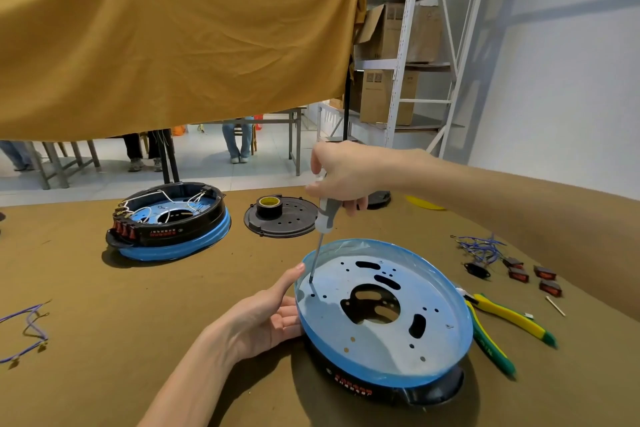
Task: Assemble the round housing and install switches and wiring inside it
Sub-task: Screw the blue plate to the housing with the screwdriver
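Note:
A round housing (391,354) with a blue-filmed metal plate and black base lies in front of me. My left hand (266,314) cups its left rim, thumb against the edge. My right hand (343,173) grips a grey-handled screwdriver (323,218) upright, its tip touching the plate near the left rim. Several red rocker switches (533,276) and a bundle of blue wires (481,248) lie to the right. A second housing (169,222), wired and fitted with switches, sits at the back left.
Yellow-green pliers (509,317) lie right of the housing. A black perforated disc (282,218) carries a tape roll (270,204) behind it. Loose purple wires (29,333) rest at the left. A mustard cloth (166,38) hangs overhead; metal shelving (408,55) stands at the right.

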`<state>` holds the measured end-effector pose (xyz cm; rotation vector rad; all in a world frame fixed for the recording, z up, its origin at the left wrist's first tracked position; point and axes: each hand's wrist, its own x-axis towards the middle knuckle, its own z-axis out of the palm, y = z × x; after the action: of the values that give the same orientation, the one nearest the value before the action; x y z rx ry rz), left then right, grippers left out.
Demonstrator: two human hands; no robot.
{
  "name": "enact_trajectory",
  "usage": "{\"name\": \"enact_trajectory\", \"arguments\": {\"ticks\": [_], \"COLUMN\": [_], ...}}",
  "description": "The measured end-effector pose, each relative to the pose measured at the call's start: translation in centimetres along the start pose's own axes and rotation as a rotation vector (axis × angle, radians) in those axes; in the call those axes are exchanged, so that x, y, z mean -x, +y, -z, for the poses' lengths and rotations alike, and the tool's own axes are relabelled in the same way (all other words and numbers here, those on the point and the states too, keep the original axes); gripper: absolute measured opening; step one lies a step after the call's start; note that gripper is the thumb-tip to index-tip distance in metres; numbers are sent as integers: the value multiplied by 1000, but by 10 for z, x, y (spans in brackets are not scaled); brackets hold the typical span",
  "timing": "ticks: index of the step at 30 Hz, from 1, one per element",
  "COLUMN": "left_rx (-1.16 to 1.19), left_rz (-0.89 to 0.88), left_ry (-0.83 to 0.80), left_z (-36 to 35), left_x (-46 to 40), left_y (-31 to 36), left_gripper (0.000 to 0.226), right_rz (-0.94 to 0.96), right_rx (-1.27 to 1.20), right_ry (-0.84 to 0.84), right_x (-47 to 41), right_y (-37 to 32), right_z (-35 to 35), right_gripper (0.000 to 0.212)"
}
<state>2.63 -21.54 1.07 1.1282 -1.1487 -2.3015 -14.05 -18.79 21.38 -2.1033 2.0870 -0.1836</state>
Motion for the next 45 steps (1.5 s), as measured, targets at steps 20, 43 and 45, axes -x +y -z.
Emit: {"name": "enact_trajectory", "arguments": {"ticks": [20, 43, 45], "left_rx": [-29, -64, -66], "left_rz": [-1, -10, -18], "left_ry": [8, 36, 34], "left_z": [-3, -5, -4], "left_x": [-2, -3, -4], "left_y": [1, 0, -1], "left_gripper": [82, 84, 85], "right_rz": [0, 10, 14], "right_rx": [4, 115, 90], "right_ry": [-68, -88, -148], "right_x": [1, -3, -2], "right_y": [-1, -7, -7], "right_z": [5, 8, 11], "right_gripper": [58, 37, 35]}}
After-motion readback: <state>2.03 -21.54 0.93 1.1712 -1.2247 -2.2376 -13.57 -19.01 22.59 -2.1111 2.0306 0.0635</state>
